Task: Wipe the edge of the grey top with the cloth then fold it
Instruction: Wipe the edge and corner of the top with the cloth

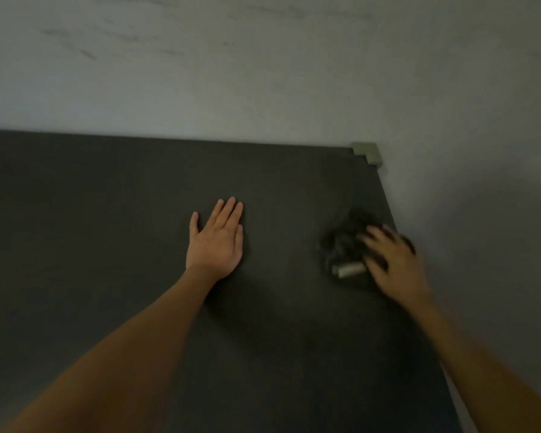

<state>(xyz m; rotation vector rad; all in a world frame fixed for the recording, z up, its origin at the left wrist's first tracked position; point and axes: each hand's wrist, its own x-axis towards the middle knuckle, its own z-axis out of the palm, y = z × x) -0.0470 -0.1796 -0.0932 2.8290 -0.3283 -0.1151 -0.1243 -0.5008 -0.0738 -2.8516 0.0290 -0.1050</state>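
Note:
The dark grey top (107, 214) fills the lower left of the view, and its right edge runs down from the far corner. My left hand (216, 242) lies flat on the top near the middle, fingers together and holding nothing. A dark crumpled cloth (344, 242) with a pale strip on it sits close to the right edge. My right hand (391, 260) presses on the cloth with its fingers spread over it. This hand is motion-blurred and covers the cloth's right part.
A pale grey wall (263, 73) rises behind the top and continues on the right side. A small light corner piece (367, 153) sits at the top's far right corner. Both of my forearms reach in from the bottom of the view.

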